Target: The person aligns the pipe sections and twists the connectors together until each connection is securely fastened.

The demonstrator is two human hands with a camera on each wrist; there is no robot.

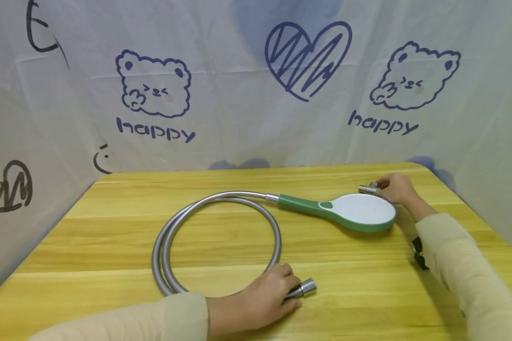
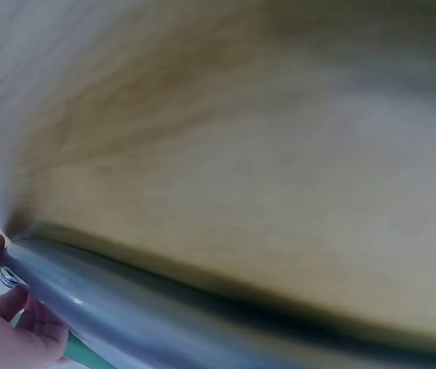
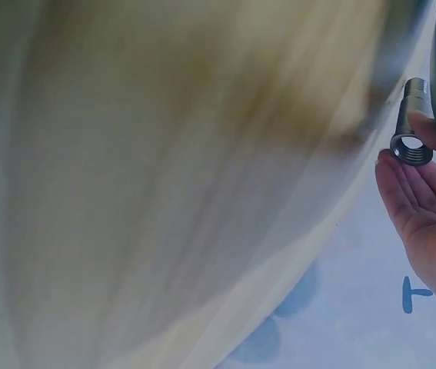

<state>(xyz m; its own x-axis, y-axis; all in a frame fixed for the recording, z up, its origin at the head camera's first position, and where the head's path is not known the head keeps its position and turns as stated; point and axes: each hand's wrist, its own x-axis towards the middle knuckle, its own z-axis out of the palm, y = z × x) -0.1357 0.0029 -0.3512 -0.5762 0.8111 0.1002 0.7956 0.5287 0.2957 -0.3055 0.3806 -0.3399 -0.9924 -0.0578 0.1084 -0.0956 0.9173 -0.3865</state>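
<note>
Near the front of the table my left hand (image 1: 269, 296) grips a grey shower hose (image 1: 155, 258) just behind its chrome end nut (image 1: 309, 287). In the left wrist view, the thumb and fingers (image 2: 41, 330) close around that hose end. At the back right, my right hand (image 1: 397, 189) pinches a small chrome tee fitting (image 1: 369, 188) between thumb and fingers. A threaded opening on the fitting (image 3: 412, 150) shows in the right wrist view. A green shower head (image 1: 364, 210) with a white face lies between the hands, joined to the hose's other end.
The hose lies coiled on the wooden table (image 1: 89, 246). White cloth (image 1: 239, 123) with drawn bears and hearts hangs behind the table and along its sides. A black object (image 1: 419, 253) shows at the right sleeve.
</note>
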